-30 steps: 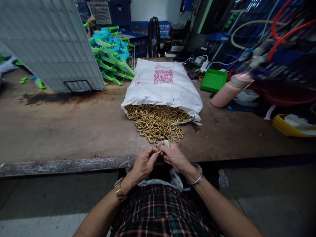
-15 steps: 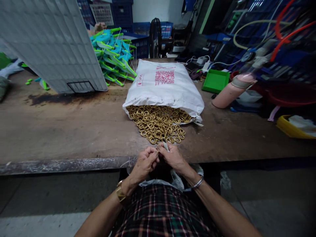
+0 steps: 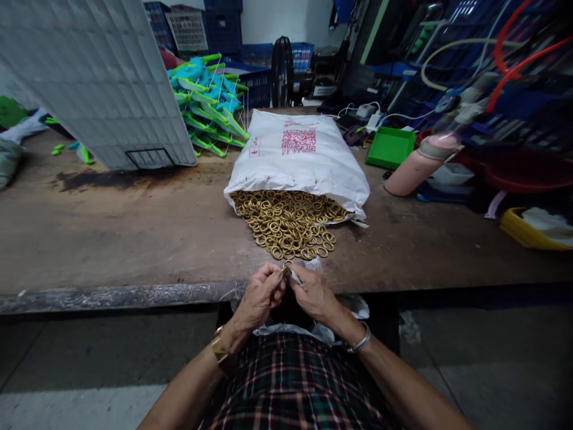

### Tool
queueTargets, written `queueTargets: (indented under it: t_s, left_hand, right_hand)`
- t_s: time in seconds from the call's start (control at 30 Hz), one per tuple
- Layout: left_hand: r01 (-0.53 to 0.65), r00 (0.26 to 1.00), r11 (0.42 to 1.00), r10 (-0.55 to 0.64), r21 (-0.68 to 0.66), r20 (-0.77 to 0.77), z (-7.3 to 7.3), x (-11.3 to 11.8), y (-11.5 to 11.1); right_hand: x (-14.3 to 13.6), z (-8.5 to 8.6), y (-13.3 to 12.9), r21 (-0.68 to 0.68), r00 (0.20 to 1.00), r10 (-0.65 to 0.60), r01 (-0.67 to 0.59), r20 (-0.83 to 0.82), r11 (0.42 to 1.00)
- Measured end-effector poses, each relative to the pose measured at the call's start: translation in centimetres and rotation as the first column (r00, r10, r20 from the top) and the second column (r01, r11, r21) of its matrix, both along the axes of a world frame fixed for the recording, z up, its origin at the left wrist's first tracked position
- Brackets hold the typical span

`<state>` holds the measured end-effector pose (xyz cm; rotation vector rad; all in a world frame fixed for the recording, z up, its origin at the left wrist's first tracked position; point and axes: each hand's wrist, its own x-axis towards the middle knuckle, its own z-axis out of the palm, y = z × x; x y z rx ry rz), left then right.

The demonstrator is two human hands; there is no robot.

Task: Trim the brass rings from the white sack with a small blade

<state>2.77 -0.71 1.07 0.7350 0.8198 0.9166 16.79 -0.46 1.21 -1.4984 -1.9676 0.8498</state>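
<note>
A white sack (image 3: 304, 158) with red print lies on the brown table (image 3: 179, 239), its mouth facing me. Gold rings (image 3: 286, 230) spill from it in a heap toward the front edge. My left hand (image 3: 264, 292) pinches a gold ring (image 3: 286, 266) just in front of the heap. Close beside it, my right hand (image 3: 316, 292) is closed round a small pale tool (image 3: 296, 277), whose tip is near the ring. The tool's exact shape is partly hidden by the fingers.
A grey ribbed panel (image 3: 111, 83) stands at left, beside stacked green and blue plastic pieces (image 3: 206, 107). Behind the sack is a black fan (image 3: 282, 71). To the right are a green tray (image 3: 391, 147), a pink bottle (image 3: 416, 167) and a yellow basin (image 3: 528, 230).
My right hand has turned a little, and the tool now lies lower between the fingers. The ring shows more clearly between my hands. Another person's hand behind the panel has gone from view.
</note>
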Motion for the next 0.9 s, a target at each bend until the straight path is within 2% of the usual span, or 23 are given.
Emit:
queueTargets:
  t_s: [0.3, 0.47, 0.53, 0.6, 0.7, 0.8, 0.9]
  left_hand:
    - [-0.014, 0.984, 0.997, 0.028, 0.081, -0.174, -0.3, 0.1, -0.2]
    - [0.000, 0.939, 0.972, 0.080, 0.234, -0.336, -0.2, -0.2, -0.4]
    - [0.039, 0.933, 0.963, 0.061, 0.267, -0.356, 0.2, -0.5, -1.0]
    - [0.097, 0.947, 0.965, -0.014, 0.245, -0.320, 0.8, -0.7, -1.6]
    - [0.133, 0.984, 0.982, -0.115, 0.131, -0.137, 1.6, -0.8, -2.3]
    - [0.052, 0.998, 0.999, -0.051, -0.013, 0.035, 1.5, -0.8, -1.8]
    - [-0.035, 0.997, 0.995, 0.042, -0.093, 0.069, 0.8, -1.0, -1.1]
  right_hand:
    - [-0.2, -0.3, -0.5, 0.023, 0.967, 0.041, -0.048, 0.253, 0.999]
    - [-0.2, 0.1, -0.4, -0.060, 0.936, 0.110, -0.095, 0.335, 0.994]
    - [0.0, 0.1, 0.0, -0.082, 0.932, 0.107, -0.083, 0.346, 0.993]
    - [0.6, -0.1, 0.5, -0.078, 0.927, 0.039, -0.011, 0.373, 0.997]
    - [1.5, -0.7, 1.1, -0.015, 0.900, -0.105, 0.122, 0.422, 0.992]
    - [1.9, -1.2, 1.3, 0.059, 0.895, -0.187, 0.179, 0.405, 0.982]
    - [1.2, -1.2, 1.4, 0.088, 0.895, -0.217, 0.199, 0.390, 0.976]
